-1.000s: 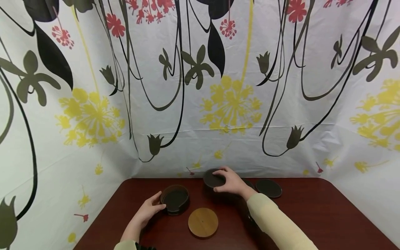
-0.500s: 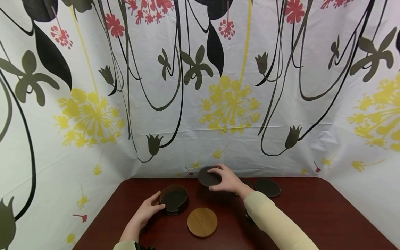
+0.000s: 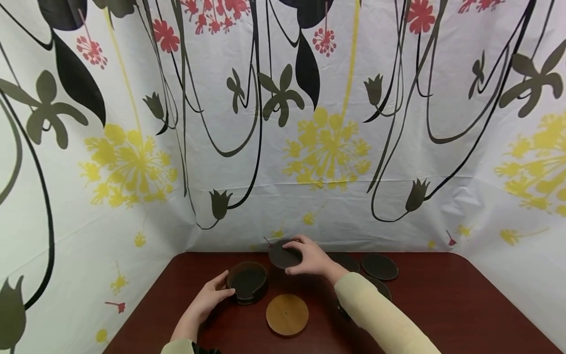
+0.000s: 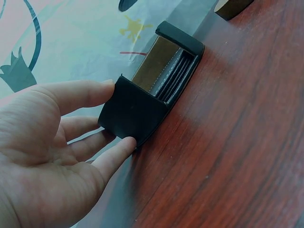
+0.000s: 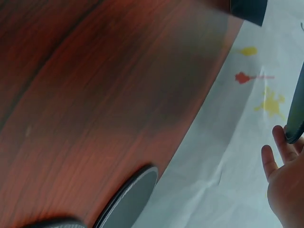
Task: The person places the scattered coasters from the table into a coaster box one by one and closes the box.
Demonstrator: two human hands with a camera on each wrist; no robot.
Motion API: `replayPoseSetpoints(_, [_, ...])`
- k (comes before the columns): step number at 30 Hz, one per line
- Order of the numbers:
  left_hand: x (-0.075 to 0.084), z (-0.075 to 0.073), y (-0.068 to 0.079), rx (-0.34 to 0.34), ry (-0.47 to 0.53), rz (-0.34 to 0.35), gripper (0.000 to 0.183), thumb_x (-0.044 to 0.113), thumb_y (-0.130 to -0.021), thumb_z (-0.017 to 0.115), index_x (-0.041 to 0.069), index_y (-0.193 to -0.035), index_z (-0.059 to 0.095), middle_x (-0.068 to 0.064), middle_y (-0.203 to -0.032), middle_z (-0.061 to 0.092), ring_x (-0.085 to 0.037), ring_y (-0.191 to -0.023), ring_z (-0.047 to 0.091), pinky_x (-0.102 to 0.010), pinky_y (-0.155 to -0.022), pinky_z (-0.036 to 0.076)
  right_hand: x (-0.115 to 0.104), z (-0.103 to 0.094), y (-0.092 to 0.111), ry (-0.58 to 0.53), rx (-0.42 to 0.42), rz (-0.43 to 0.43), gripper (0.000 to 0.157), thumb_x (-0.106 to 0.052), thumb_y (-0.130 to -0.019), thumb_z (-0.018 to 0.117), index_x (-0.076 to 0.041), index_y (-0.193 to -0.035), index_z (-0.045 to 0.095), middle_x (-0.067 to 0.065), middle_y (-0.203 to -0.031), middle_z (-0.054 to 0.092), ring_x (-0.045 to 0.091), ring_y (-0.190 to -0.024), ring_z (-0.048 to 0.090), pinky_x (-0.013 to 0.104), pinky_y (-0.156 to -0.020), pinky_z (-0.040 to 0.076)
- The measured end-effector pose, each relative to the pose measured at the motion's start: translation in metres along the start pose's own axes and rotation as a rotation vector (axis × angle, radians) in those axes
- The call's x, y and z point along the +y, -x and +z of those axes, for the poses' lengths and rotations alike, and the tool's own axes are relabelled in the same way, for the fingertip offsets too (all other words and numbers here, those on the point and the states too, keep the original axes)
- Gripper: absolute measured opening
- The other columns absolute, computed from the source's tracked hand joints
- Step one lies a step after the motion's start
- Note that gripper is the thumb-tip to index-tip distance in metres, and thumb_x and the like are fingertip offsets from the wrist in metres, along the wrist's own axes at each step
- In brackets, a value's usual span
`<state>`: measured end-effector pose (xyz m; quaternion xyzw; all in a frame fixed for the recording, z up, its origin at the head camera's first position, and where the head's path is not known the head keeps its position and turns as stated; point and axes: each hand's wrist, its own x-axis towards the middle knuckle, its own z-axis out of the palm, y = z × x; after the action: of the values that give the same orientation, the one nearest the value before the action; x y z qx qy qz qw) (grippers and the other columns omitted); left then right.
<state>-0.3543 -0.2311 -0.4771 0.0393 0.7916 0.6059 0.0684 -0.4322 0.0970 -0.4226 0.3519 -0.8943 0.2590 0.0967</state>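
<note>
In the head view, my right hand (image 3: 311,259) pinches a dark round coaster (image 3: 281,254) by its edge and holds it above the back of the table. Its edge also shows at the right border of the right wrist view, against my fingertips. To the left stands a round black coaster holder (image 4: 130,113) with a brown lining and a notch in its wall. Several stacked coasters (image 4: 175,76) show through that notch. My left hand (image 3: 209,298) grips the holder's outer wall between thumb and fingers. The holder rests on the table.
A round wooden disc (image 3: 287,314) lies in front, right of the holder. Behind my right arm, 3 dark coasters lie flat, one (image 3: 380,267) farthest right. The reddish-brown table (image 3: 446,300) meets a flower-printed sheet (image 3: 336,211) at its back edge.
My right hand has carried the coaster leftward, closer to the holder. More of the coasters lying at the right has come into sight. The left hand keeps its place.
</note>
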Motion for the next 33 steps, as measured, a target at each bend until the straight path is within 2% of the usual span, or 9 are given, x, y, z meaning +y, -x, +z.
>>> replayPoseSetpoints(10, [-0.001,0.001,0.000,-0.021,0.010,0.019,0.073,0.021,-0.082,0.064,0.008,-0.141,0.022,-0.026,-0.141,0.016,-0.041,-0.124,0.024,-0.044,-0.088,0.039,-0.018,0.019,-0.016,0.024,-0.034,-0.032,0.067,-0.070,-0.061,0.059,-0.039,-0.120,0.050,0.004,-0.134,0.034,0.021,-0.109,0.043,0.038,-0.082,0.041])
replayPoseSetpoints(19, [0.002,0.002,0.001,0.011,-0.014,0.024,0.072,0.023,-0.080,0.066,0.009,-0.140,0.027,-0.024,-0.141,0.018,-0.042,-0.123,0.026,-0.045,-0.087,0.040,-0.032,0.030,-0.029,0.073,-0.064,-0.048,0.068,-0.071,-0.061,0.058,-0.037,-0.120,0.050,0.007,-0.135,0.034,0.026,-0.103,0.049,0.038,-0.078,0.043])
replayPoseSetpoints(27, [0.002,0.002,0.001,0.019,-0.012,0.012,0.071,0.021,-0.081,0.065,0.009,-0.140,0.027,-0.024,-0.141,0.018,-0.042,-0.123,0.025,-0.044,-0.087,0.040,-0.043,0.047,-0.037,0.084,-0.110,-0.004,0.068,-0.072,-0.060,0.057,-0.040,-0.119,0.051,0.003,-0.133,0.036,0.026,-0.110,0.044,0.046,-0.085,0.038])
replayPoseSetpoints(33, [0.000,0.000,0.000,0.024,-0.008,0.003,0.072,0.022,-0.080,0.065,0.008,-0.140,0.026,-0.024,-0.139,0.023,-0.041,-0.123,0.026,-0.042,-0.086,0.041,-0.057,0.055,-0.040,0.097,-0.132,0.003,0.067,-0.070,-0.060,0.060,-0.038,-0.118,0.052,0.003,-0.131,0.038,0.026,-0.108,0.046,0.043,-0.083,0.041])
